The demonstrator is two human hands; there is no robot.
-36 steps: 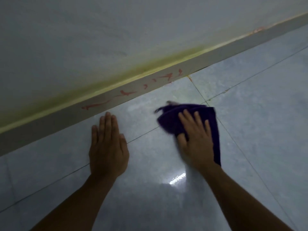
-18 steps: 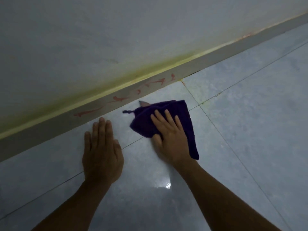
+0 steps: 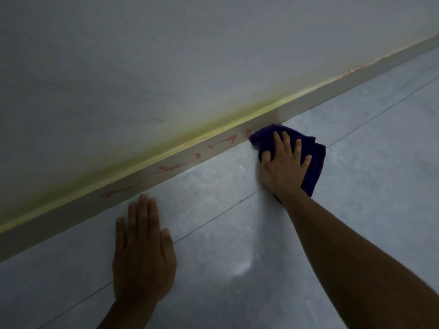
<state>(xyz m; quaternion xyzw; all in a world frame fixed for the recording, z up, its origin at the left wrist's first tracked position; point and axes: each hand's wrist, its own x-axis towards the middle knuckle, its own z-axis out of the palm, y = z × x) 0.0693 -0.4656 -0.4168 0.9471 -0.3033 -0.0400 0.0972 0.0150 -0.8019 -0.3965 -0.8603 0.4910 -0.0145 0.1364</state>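
Nothing to read here. Red marks (image 3: pixel 171 166) run along the skirting board (image 3: pixel 71 214) in loose strokes and dashes, and none of them makes a letter or a number I can make out. The purple cloth (image 3: pixel 316 169) is plain fabric from this angle, with no tag or brand showing.
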